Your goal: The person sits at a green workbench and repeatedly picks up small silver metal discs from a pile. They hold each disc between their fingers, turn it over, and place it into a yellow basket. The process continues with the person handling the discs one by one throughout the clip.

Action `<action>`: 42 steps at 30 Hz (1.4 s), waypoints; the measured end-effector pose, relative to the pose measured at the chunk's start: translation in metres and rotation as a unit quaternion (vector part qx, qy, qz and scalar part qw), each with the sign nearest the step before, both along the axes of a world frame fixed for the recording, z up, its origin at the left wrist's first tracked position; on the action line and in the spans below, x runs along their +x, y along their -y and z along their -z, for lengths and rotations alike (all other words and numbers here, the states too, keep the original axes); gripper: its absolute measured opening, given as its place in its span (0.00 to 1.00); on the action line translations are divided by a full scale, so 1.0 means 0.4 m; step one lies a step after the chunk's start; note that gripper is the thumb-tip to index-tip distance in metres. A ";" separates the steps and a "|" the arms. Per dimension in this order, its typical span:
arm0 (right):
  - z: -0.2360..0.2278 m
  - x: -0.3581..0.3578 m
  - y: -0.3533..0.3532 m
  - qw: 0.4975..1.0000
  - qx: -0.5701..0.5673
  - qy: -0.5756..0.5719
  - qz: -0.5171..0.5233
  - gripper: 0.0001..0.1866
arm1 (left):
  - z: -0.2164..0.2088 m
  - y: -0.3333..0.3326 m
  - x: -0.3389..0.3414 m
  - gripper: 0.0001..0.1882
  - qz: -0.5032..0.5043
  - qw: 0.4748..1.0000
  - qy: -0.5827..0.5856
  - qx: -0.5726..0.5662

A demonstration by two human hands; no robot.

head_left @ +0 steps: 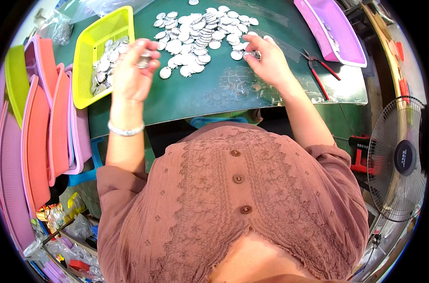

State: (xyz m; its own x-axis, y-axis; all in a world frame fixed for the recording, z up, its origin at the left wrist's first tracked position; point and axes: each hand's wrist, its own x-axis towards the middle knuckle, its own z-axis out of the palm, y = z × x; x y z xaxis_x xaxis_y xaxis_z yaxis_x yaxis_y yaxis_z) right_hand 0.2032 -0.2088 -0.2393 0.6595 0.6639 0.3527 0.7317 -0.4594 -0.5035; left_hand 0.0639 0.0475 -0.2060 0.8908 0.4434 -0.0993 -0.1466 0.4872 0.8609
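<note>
Resting between the left hand (132,70) fingers: stacked discs (144,61) (right hand (268,59) touches pile (200,33)).

- Left hand (132,70) is raised, fingers curled into a closed grip, forearm reaching straight forward.
- Right hand (268,59) is stretched forward, palm down, fingertips pinched together.

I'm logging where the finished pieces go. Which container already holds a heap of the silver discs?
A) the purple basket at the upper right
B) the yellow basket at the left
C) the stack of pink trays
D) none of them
B: the yellow basket holds silver discs beside the left hand; the purple basket looks empty.
</note>
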 end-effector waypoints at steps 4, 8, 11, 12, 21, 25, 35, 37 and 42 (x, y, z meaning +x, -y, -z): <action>0.011 -0.010 -0.025 0.996 -0.057 0.064 0.016 0.25 | 0.005 -0.118 0.012 0.08 -0.193 0.938 0.006 0.288; 0.025 -0.019 -0.048 0.987 -0.064 0.141 0.042 0.30 | 0.000 -0.103 -0.002 0.12 -0.190 0.854 -0.081 0.478; 0.030 -0.020 -0.052 0.986 -0.042 0.159 0.039 0.32 | -0.001 -0.050 -0.008 0.12 -0.211 0.758 -0.055 0.614; 0.030 -0.019 -0.053 0.987 -0.042 0.151 0.034 0.33 | 0.020 -0.044 -0.006 0.12 -0.225 0.729 0.000 0.647; -0.018 -0.071 -0.036 0.987 0.110 -0.082 -0.081 0.37 | 0.043 0.181 -0.004 0.13 0.117 0.965 -0.107 0.207; -0.052 -0.109 -0.045 0.965 0.191 -0.107 -0.143 0.38 | 0.049 0.217 0.005 0.11 0.178 0.978 -0.092 0.061; -0.006 -0.113 -0.051 0.879 0.301 -0.340 -0.145 0.31 | 0.046 0.228 0.015 0.10 0.164 0.982 -0.083 0.044; 0.009 -0.112 -0.056 0.897 0.272 -0.328 -0.118 0.28 | 0.069 0.224 0.022 0.09 0.144 0.983 -0.098 0.056; 0.015 -0.107 -0.043 0.965 0.149 -0.211 -0.053 0.23 | 0.085 0.199 0.007 0.08 0.079 0.971 -0.132 0.184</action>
State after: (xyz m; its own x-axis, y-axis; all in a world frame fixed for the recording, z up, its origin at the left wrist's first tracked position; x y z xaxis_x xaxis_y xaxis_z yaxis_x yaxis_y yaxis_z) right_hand 0.1604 -0.1915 -0.2453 0.7201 0.6456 0.2543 0.4681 -0.1815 -0.8649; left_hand 0.0668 -0.0322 -0.2401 0.9156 0.3525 -0.1934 0.1535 0.1380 0.9785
